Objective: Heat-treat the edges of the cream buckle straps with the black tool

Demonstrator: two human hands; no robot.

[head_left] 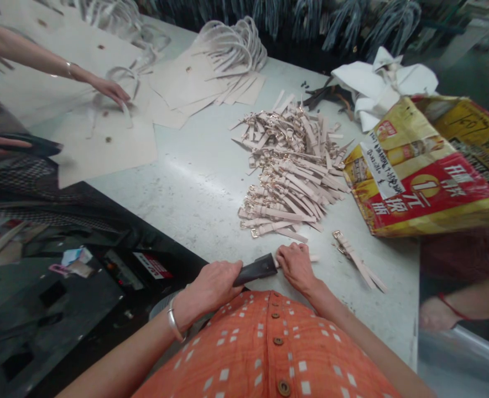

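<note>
My left hand point(215, 282) is closed around a dark, black-sleeved hand tool point(258, 269), whose exact kind I cannot make out. Its wide end points right, towards my right hand point(296, 265). Those fingers are closed on a pale beige strap point(314, 258), mostly covered by the hand, with one end poking out to the right. Just beyond lies a large heap of beige buckle straps point(294, 171) with gold-coloured buckles. A couple of buckled straps point(358, 260) lie apart from the heap, to the right of my right hand.
A yellow and red cardboard box point(427, 171) stands at the right table edge. White material point(383, 83) sits behind it. Flat beige panels point(124, 149) and looped straps point(236, 44) cover the far left. A co-worker's hand point(112, 91) reaches there; another person's hand point(437, 312) shows at right.
</note>
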